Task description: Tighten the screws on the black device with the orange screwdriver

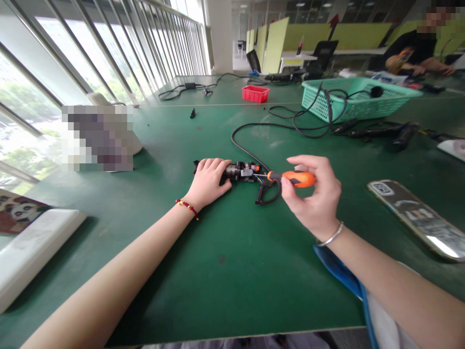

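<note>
A corded black device (238,171), which looks like a power tool with its inner parts and wires exposed, lies on the green table. My left hand (209,179) is wrapped over its left end, which it partly hides. Between the thumb and fingers of my right hand (315,191) is an orange and dark grey screwdriver (298,179). It lies nearly level, its shaft pointing left onto the exposed parts. A black cable loop (271,199) rests just below the screwdriver.
Behind the device, a black cord (254,124) runs toward a green plastic basket (363,99). A small red bin (255,94) stands further back. To the right lies a phone (417,218); at left is a white box-like object (39,252). Another person (414,51) sits at far right.
</note>
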The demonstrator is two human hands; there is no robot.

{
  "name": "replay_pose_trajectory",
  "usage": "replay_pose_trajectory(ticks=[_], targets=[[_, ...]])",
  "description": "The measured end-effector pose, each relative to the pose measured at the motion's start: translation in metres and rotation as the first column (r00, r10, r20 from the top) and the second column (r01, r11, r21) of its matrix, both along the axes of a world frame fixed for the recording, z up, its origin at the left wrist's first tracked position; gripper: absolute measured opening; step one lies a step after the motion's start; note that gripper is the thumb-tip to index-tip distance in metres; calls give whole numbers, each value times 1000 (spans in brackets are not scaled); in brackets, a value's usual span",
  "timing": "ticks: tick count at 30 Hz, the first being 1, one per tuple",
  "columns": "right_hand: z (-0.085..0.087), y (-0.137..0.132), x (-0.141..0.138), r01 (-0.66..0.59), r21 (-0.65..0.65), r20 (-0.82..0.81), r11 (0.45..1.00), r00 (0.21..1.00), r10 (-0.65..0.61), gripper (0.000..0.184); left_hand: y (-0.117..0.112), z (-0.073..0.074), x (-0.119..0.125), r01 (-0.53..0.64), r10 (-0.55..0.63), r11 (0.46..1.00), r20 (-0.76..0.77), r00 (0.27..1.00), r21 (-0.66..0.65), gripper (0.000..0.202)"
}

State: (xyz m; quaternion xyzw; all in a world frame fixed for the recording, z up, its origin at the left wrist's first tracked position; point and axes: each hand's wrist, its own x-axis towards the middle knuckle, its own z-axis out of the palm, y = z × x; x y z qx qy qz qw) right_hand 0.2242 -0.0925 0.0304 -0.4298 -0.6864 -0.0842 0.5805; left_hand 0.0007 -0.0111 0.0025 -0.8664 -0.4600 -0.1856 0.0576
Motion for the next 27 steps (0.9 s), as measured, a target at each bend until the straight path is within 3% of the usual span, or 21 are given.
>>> replay_pose_trajectory(ticks=[3, 9, 14, 21, 27], targets=[[-1, 1, 1, -45, 38, -9, 998, 999, 46, 35, 0, 0, 1, -1, 1, 1000, -4, 1000, 2, 45], [0, -1, 1, 21, -79, -20, 997, 1000, -22, 14, 0, 1, 1, -1, 1, 1000, -5, 1000, 0, 46], [-2, 2, 2, -54, 49, -28, 997, 998, 55, 40, 0, 0, 0, 2, -2, 1000, 3, 1000, 1, 46], [2, -2, 0, 24, -59, -18, 998, 1000, -25, 9, 0, 0, -1, 4, -4, 1000, -4, 1000, 6, 47], [-1, 1, 2, -33, 15, -4, 999, 999, 33, 36, 1, -1, 0, 7, -7, 1000, -2, 1000, 17, 47]])
